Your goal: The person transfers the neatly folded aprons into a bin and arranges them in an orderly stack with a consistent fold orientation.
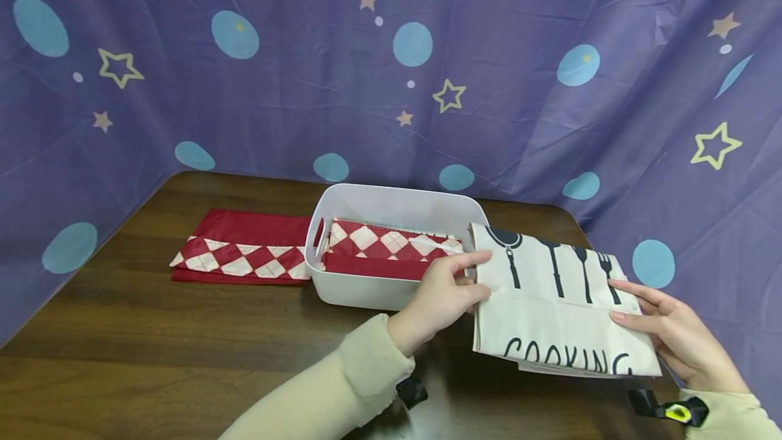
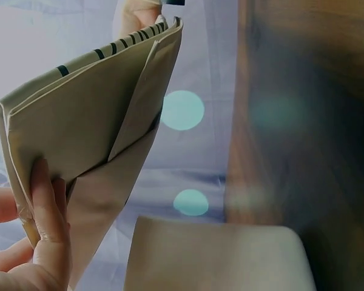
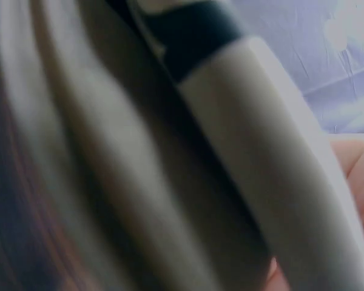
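A folded white cloth (image 1: 550,314) with black printed utensils and the word COOKING is held up above the table, right of the bin. My left hand (image 1: 441,299) pinches its left edge, fingers on both faces, as the left wrist view shows. At the right edge my right hand (image 1: 681,335) grips the cloth, thumb and forefinger on the printed face and other fingers behind. Several layers of the folded cloth (image 3: 279,163) fill the right wrist view, blurred. Just behind my left hand is a white plastic bin (image 1: 360,290) holding a folded red diamond-patterned cloth (image 1: 379,265).
Left of the bin, another folded red cloth (image 1: 250,226) with a diamond band lies flat, touching or close to the bin. The brown wooden table (image 1: 153,352) ends at a purple curtain (image 1: 342,53) with stars and blue dots.
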{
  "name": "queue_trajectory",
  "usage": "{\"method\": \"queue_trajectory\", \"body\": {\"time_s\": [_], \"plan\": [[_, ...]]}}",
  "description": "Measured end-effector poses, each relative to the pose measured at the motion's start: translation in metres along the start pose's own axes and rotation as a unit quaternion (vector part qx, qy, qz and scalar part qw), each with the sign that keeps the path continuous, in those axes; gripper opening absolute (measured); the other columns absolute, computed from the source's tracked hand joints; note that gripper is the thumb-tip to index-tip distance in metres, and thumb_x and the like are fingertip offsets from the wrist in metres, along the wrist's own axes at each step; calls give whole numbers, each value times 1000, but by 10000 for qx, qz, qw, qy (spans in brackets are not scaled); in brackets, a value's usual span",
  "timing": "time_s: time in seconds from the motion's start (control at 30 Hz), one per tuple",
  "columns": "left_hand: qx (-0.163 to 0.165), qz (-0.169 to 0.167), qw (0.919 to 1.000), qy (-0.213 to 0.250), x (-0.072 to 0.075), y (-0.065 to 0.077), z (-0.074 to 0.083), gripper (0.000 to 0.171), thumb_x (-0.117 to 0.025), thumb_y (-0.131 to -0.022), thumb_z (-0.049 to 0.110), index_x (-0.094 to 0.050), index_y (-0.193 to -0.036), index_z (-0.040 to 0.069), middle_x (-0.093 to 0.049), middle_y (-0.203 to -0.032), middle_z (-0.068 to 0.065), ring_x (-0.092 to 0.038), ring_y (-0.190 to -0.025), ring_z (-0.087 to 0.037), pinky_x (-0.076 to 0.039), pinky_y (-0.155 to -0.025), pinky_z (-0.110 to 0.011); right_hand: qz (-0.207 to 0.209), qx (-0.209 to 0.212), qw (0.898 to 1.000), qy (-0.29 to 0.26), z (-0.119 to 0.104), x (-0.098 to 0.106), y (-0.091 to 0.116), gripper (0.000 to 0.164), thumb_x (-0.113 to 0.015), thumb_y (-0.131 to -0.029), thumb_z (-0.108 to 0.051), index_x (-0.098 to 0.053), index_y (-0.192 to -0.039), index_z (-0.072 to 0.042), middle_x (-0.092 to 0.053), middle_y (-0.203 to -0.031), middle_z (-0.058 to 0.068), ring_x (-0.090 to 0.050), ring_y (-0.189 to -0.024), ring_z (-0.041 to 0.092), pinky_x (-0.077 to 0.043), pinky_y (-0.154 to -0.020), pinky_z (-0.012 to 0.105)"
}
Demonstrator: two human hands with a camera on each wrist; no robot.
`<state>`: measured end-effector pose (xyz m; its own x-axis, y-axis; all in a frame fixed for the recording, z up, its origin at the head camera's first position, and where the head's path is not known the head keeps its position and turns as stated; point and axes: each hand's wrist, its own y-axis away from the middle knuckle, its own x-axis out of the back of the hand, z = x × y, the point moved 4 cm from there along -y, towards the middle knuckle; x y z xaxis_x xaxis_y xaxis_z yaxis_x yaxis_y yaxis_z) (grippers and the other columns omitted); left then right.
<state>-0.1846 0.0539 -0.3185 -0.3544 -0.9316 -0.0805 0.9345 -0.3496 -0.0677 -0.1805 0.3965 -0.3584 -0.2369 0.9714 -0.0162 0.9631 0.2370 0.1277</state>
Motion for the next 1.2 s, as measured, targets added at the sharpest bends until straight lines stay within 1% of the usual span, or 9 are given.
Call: {"method": "queue_trajectory", "body": {"time_s": [0.13,0.2,0.3,0.4,0.6,0.83,0.93,1.1,1.2], "plan": [[105,119,9999,21,9,0,1,51,-64,-85,-4,-60,-135,4,-73,-94,-20,-62,-64,-9,-57,-62,-22,40,81,9999,43,-4,-7,-1,54,-51,-96,9,-65,-123,-36,-67,-115,-19,-74,-81,16,-61,-66,34],[93,154,9998,36,13,0,1,51,-64,-86,-4,-60,-136,4,-73,-103,-20,-64,-67,-10,-58,-63,-24,41,163,9998,104,-6,-10,-2,53,-52,-96,9,-64,-124,-34,-65,-117,-23,-74,-81,17,-61,-66,34],[47,156,9999,56,19,0,2,51,-64,-86,-4,-59,-136,3,-70,-116,-20,-65,-70,-11,-59,-65,-26,56,218,9995,235,-9,-16,-2,52,-52,-96,9,-63,-126,-33,-65,-116,-20,-74,-80,17,-61,-64,35],[25,171,9998,65,25,1,4,51,-63,-86,-4,-58,-136,2,-67,-122,-20,-66,-71,-11,-59,-66,-27,136,172,9992,325,-12,-21,-3,51,-54,-96,8,-63,-124,-34,-69,-112,-14,-74,-78,18,-61,-63,36],[81,243,9997,17,36,4,9,52,-62,-86,-3,-57,-137,1,-68,-119,-21,-65,-68,-11,-59,-64,-26,379,80,9985,374,-18,-30,-6,49,-59,-94,6,-65,-118,-36,-71,-106,-13,-74,-76,17,-61,-62,36],[121,292,9993,-216,50,5,13,53,-62,-86,-2,-56,-138,1,-66,-125,-20,-64,-68,-10,-58,-63,-26,356,200,9988,283,-22,-43,-9,48,-60,-93,7,-64,-119,-33,-72,-103,-8,-74,-76,19,-61,-61,38],[87,312,9990,-310,57,5,15,53,-62,-86,-2,-56,-138,1,-67,-121,-20,-65,-68,-10,-58,-63,-26,341,276,9984,345,-23,-50,-12,47,-61,-92,7,-63,-120,-31,-72,-103,-7,-74,-76,18,-61,-61,37],[61,375,9986,-356,66,7,18,53,-63,-86,-2,-56,-138,0,-70,-105,-23,-62,-66,-10,-56,-61,-24,385,385,9976,436,-27,-60,-17,45,-63,-92,6,-63,-119,-31,-71,-101,-8,-74,-75,17,-61,-60,36],[147,456,9982,-364,72,9,20,53,-63,-86,-2,-57,-138,1,-70,-108,-22,-61,-65,-10,-55,-60,-23,423,429,9975,377,-29,-65,-19,46,-63,-91,6,-64,-119,-30,-70,-101,-8,-73,-74,17,-61,-59,35]]}}
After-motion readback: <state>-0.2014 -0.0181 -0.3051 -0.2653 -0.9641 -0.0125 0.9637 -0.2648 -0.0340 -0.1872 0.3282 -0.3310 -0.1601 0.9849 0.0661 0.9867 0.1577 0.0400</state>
